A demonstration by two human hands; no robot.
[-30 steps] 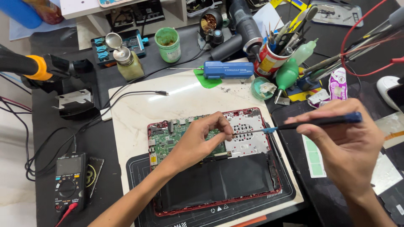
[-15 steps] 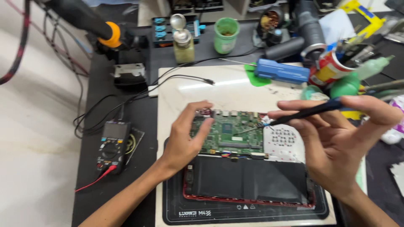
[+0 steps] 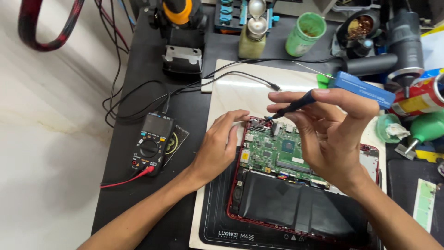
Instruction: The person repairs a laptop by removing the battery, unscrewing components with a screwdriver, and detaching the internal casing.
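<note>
pale marble-like floor (image 3: pixel 41 153) beside a black workbench (image 3: pixel 134 185) — soft, even light.

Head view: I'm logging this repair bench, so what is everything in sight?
opened laptop: one, red-edged, green board and black battery, on mat
work mat: one, black, under laptop
multimeter: one, black, left of laptop
screwdriver: one, dark, tip at board's top edge
green cup: one, bench rear
pump bottle: one, yellowish, beside cup
blue tool: one, right rear
left hand: on laptop's left corner
right hand: holding screwdriver
</note>
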